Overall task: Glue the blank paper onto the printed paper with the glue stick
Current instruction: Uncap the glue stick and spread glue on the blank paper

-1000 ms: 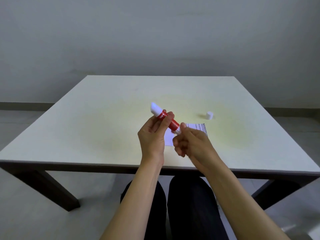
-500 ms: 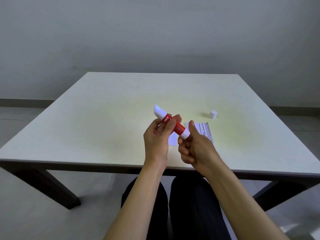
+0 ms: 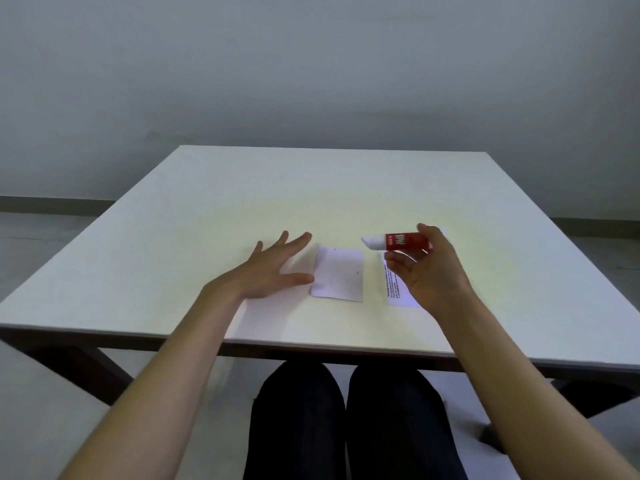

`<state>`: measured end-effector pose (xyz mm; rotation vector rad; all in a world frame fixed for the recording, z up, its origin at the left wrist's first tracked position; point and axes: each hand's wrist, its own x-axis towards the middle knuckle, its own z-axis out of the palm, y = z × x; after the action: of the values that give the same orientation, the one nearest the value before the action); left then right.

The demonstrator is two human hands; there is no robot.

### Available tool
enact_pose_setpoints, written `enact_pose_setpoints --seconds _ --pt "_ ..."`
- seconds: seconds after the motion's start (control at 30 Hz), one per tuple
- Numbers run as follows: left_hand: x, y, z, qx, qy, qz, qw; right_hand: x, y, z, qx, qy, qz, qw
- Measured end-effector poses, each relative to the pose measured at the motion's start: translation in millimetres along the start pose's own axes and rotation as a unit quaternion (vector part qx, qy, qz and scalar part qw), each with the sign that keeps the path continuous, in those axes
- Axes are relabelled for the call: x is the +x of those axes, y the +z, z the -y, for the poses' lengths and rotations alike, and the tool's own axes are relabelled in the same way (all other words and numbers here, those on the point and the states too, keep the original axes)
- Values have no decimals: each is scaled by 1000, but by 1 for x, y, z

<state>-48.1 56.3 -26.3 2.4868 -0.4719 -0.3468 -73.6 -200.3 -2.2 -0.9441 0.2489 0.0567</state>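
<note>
A: Hands have split apart since last frame. Left hand (image 3: 268,271) let go, fingers now spread beside blank paper (image 3: 338,274) on tabletop (image 3: 207,216).

B: Glue stick (image 3: 398,241)?

A: Right hand (image 3: 427,268) grips it, uncapped, above printed paper (image 3: 393,292).

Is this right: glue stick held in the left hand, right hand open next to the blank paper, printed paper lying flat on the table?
Not quite: the hands are swapped. The head view shows the right hand holding the glue stick, while the left hand is open next to the blank paper. The printed paper does lie flat on the table.
</note>
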Motion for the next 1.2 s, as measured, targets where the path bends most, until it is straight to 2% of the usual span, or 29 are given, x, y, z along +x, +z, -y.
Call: enact_pose_setpoints --seconds 0.07,0.13,0.27,0.37,0.47,0.67,0.73,0.87,0.93,1.03,1.1,1.2 --pt "9 -1 -4 37 7 25 999 8 13 -7 -56 -8 11 998" --pt "15 2 -8 63 2 39 997 15 23 -15 -160 -43 20 986" --pt "18 8 -7 100 2 39 994 21 35 -31 -371 -153 39 915" --pt "19 7 -8 105 1 42 994 25 42 -37 -457 -191 35 868" --pt "20 8 -6 88 0 42 995 20 42 -43 -503 -214 42 836" --pt "23 13 -2 84 -6 29 996 -4 26 -50 -479 -198 135 844" --pt "23 11 -2 75 -2 36 997 3 24 -43 -471 -198 122 851" --pt "23 7 -5 92 -6 48 995 26 23 -28 -459 -208 35 863" --pt "23 6 -8 101 -11 48 994 23 21 -31 -467 -215 44 856" --pt "23 5 -15 105 -30 52 993 2 19 -43 -495 -216 113 834" --pt "22 4 -19 117 -37 59 991 -3 18 -44 -481 -206 138 841" --pt "20 0 -26 138 -41 70 987 8 17 -32 -468 -206 93 854"
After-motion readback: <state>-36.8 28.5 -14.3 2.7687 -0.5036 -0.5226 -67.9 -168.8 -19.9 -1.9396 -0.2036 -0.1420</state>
